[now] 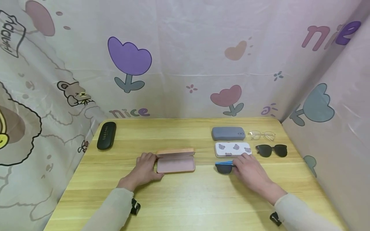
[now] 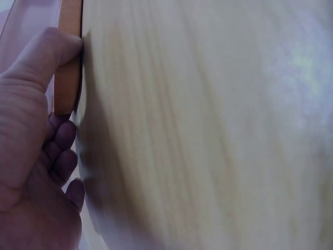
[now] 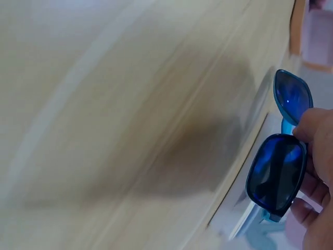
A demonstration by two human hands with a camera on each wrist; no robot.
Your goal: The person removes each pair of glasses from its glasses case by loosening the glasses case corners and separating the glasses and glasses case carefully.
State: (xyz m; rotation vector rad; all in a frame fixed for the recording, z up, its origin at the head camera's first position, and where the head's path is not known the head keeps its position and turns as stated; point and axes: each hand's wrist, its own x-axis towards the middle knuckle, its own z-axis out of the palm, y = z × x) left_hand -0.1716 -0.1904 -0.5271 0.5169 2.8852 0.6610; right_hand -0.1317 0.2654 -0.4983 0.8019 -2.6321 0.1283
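An orange eyeglass case with a pink lining lies with its lid raised near the middle of the table. My left hand grips its left end, thumb at the front corner and fingers toward the lid. In the left wrist view the thumb presses on the orange wall. To the right, my right hand holds a pair of dark sunglasses with blue temples. The right wrist view shows thumb and fingers pinching these sunglasses near the bridge, their lenses reflecting blue.
Behind the right hand lie a white bear-print case and a grey-blue case. Beside them are black sunglasses and thin-framed clear glasses. A black case lies at the table's back left. Printed curtains surround the table.
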